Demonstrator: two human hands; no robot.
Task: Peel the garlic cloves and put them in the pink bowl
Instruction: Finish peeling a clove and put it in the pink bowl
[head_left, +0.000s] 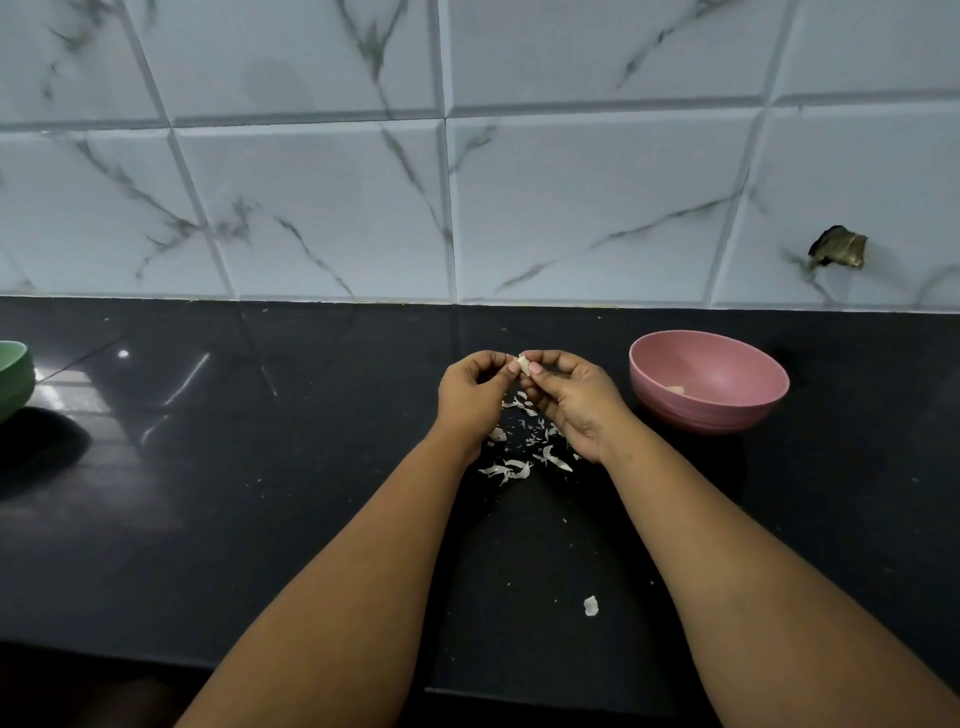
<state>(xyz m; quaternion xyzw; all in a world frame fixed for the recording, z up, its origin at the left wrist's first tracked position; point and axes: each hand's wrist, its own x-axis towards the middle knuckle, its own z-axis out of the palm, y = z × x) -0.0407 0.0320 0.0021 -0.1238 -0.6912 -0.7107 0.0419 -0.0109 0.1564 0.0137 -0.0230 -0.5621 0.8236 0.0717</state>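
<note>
While a green bowl (13, 376) sits at the far left edge of the dark surface (260, 493), the left hand (470, 392) and right hand (571, 397) meet at centre, fingertips of both pinching one garlic clove (522, 364) above scattered skins (519, 447). Just right of the right hand, the nearer one, stands the pink bowl (709, 382), a pale piece inside it.
</note>
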